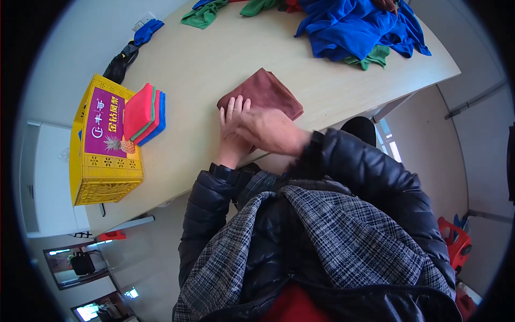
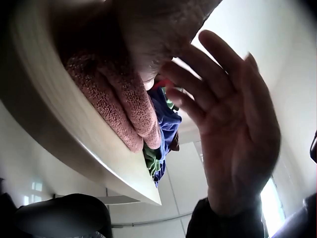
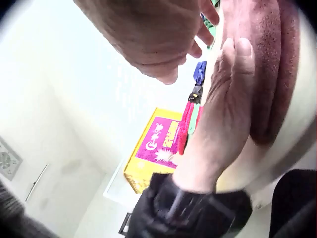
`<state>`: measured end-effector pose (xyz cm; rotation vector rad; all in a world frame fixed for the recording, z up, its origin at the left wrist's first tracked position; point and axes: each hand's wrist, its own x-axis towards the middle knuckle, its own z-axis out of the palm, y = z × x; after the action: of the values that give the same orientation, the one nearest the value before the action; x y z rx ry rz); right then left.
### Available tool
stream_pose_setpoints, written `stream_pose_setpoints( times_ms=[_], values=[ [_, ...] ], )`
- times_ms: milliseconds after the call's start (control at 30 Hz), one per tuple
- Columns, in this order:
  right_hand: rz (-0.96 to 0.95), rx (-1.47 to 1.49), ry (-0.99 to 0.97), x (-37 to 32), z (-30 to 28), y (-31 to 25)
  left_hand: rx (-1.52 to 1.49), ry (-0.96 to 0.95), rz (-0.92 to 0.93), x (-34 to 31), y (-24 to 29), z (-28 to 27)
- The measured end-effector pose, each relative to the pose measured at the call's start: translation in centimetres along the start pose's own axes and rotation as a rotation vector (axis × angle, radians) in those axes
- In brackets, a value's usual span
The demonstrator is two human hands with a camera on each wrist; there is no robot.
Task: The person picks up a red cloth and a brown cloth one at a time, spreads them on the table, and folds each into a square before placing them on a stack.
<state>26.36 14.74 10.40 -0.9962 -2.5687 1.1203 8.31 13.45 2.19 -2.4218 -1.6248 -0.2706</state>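
Note:
A folded brown towel [image 1: 263, 92] lies on the table in front of the person, its thick folded edges showing in both wrist views. The left hand [image 1: 232, 121] rests on its near left part, fingers extended over the cloth; in the right wrist view this hand [image 3: 225, 109] lies along the towel's side. Crossing over the left hand in the head view is the right hand [image 1: 273, 130]. The left wrist view shows the right hand [image 2: 235, 119] raised off the cloth, palm visible and fingers loosely extended, holding nothing.
At the left stands a yellow crate [image 1: 110, 180] with a purple label. Folded red, green and blue cloths [image 1: 145, 115] lean against it. Blue cloths [image 1: 354, 27] are heaped at the far right, with green cloths [image 1: 204, 15] farther back. The table's front edge runs close to the person.

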Motion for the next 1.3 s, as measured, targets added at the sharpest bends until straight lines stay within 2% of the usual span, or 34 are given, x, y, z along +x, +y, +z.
stream_pose_setpoints(
  times_ms=[33,133,267,400,567,700,800,833,900,967,1000,1033,1067,1133,1167,1233,1300],
  values=[
    [0.000,0.000,-0.003,1.2,0.7,1.2,-0.002,-0.001,-0.003,0.0,0.1,0.1],
    [-0.189,-0.476,0.589,5.8,4.7,6.6,-0.037,-0.019,-0.055,0.4,0.4,0.4],
    [-0.075,-0.488,0.566,5.9,4.0,8.5,-0.185,-0.007,-0.091,0.0,0.3,-0.2],
    [-0.025,-0.475,0.518,6.2,3.4,9.2,-0.154,-0.021,-0.103,-0.2,0.1,0.2],
    [0.009,-0.546,0.553,6.2,3.4,8.8,-0.214,-0.002,-0.176,-0.8,-0.1,-0.3],
    [0.013,-0.541,0.555,5.8,3.4,8.7,-0.190,0.004,-0.275,-1.6,-1.8,0.4],
    [0.030,-0.539,0.542,5.6,3.0,8.1,-0.180,-0.088,-0.505,-2.2,-4.9,0.2],
    [0.008,-0.538,0.545,5.5,2.8,8.0,-0.167,-0.078,-0.518,-2.3,-5.1,0.2],
    [-0.014,-0.561,0.582,5.4,2.8,8.2,-0.070,0.121,-0.436,-1.6,-3.4,-1.3],
    [-0.108,-0.546,0.629,5.3,2.5,7.9,-0.343,0.058,-0.383,0.1,-0.8,-4.9],
    [-0.128,-0.538,0.580,5.1,1.8,7.0,-0.248,0.235,-0.299,0.8,-0.7,-2.4],
    [-0.181,-0.490,0.572,5.1,1.4,6.6,-0.428,0.307,-0.292,1.8,0.1,-3.5],
    [-0.226,-0.504,0.591,5.4,1.7,7.0,-0.485,0.286,-0.320,1.9,0.3,-3.9],
    [-0.198,-0.562,0.560,6.5,2.3,8.3,-0.425,0.171,-0.305,2.1,-0.9,-1.7],
    [-0.184,-0.573,0.582,6.8,2.8,8.8,-0.266,0.268,-0.320,1.7,-0.8,1.1],
    [-0.155,-0.654,0.528,6.7,2.7,9.3,-0.099,0.373,-0.356,1.1,-1.2,1.6],
    [-0.173,-0.646,0.509,7.3,2.7,9.8,-0.237,0.181,-0.429,1.3,-1.0,2.0]
  ],
)
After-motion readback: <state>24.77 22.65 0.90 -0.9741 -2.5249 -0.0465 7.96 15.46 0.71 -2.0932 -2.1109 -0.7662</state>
